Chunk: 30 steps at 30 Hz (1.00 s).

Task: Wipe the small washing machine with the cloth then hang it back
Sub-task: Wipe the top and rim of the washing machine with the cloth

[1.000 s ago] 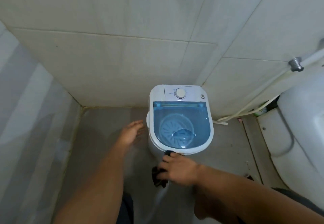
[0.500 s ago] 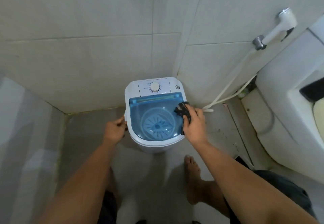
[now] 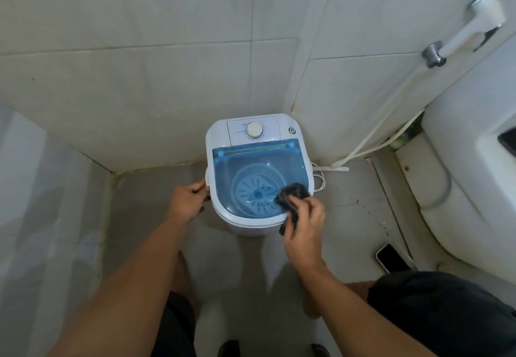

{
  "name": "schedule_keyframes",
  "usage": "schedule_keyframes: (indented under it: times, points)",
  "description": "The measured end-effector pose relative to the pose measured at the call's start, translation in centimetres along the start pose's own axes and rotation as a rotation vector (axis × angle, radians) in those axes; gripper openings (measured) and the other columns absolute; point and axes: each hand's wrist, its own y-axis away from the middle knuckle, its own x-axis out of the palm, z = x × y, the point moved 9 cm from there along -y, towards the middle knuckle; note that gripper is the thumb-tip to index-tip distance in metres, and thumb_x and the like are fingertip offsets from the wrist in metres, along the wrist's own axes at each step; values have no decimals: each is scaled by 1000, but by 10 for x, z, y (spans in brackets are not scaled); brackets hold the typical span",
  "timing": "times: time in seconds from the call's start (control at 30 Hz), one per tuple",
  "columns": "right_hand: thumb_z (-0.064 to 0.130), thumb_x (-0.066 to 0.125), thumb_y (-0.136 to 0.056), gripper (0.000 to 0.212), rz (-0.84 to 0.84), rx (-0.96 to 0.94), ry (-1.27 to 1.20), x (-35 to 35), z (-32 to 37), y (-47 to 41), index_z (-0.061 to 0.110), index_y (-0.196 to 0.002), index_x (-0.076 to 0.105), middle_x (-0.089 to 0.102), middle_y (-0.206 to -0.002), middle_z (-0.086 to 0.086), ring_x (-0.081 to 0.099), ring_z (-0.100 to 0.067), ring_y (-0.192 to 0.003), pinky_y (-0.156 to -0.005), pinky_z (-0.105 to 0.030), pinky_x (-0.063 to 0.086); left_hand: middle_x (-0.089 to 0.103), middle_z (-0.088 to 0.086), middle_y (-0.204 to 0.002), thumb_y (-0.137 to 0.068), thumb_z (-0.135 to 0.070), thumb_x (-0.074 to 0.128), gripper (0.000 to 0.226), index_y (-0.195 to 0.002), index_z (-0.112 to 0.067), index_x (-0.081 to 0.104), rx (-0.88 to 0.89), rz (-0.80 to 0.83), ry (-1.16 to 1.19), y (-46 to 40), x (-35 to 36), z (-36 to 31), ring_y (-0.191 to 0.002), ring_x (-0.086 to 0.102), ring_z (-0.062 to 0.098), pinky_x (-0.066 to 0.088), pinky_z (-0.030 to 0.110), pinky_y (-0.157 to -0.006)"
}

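Note:
A small white washing machine point(image 3: 223, 133) with a see-through blue lid and a round white dial stands on the floor in the tiled corner. My right hand point(image 3: 305, 225) is shut on a dark cloth point(image 3: 291, 193), pressing it against the near right part of the blue lid; the cloth's tail hangs down the front. My left hand point(image 3: 187, 199) grips the machine's left side at the rim.
A white toilet point(image 3: 458, 183) fills the right side, with a spray hose point(image 3: 458, 41) on the wall above it. A phone point(image 3: 391, 257) lies on the floor by the toilet base. A white cord point(image 3: 339, 167) lies right of the machine. A pale curtain point(image 3: 36, 203) hangs at left.
My right hand has slid the cloth from the lid's far right edge toward its near right corner. My left hand keeps its grip on the machine's left side.

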Motion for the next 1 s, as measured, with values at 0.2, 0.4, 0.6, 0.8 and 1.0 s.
schedule_keyframes:
  times: [0.2, 0.4, 0.6, 0.8, 1.0]
  points:
    - [13, 71, -74, 62, 338, -440, 255, 70, 87, 40, 35, -130, 57, 52, -129, -9, 55, -31, -101, -87, -46, 48, 72, 5, -107, -95, -14, 64, 35, -131, -14, 66, 30, 54, -60, -1, -4, -9, -102, 69, 21, 53, 43, -90]
    - [15, 67, -80, 59, 300, -521, 333, 62, 90, 0, 34, -133, 52, 56, -129, -10, 55, -30, -104, -84, -44, 47, 69, 1, -122, -98, -16, 60, 42, -138, -27, 56, -20, 187, 64, 4, 3, 1, -108, 66, 17, 49, 43, -99]
    - [13, 62, -91, 43, 23, 58, 278, 8, 1, -87, 25, -131, 54, 48, -127, -11, 49, -32, -114, -92, -54, 48, 71, 3, -117, -98, -15, 59, 41, -138, -25, 58, -4, 160, 121, 3, 4, 5, -103, 68, 16, 51, 39, -92]
    - [15, 57, -96, 40, -55, 269, 232, 35, 20, -141, 22, -136, 55, 48, -128, -17, 48, -40, -117, -93, -56, 44, 73, 3, -116, -98, -15, 60, 40, -137, -24, 60, -28, 163, 178, -2, 2, 11, -99, 69, 13, 51, 33, -85]
    - [14, 64, -84, 57, 302, -438, 348, 126, 135, -100, 33, -137, 53, 52, -128, -8, 51, -32, -105, -82, -46, 45, 75, 3, -114, -94, -16, 65, 33, -127, -22, 67, -49, 181, 212, -9, -2, 11, -101, 69, 9, 55, 29, -84]
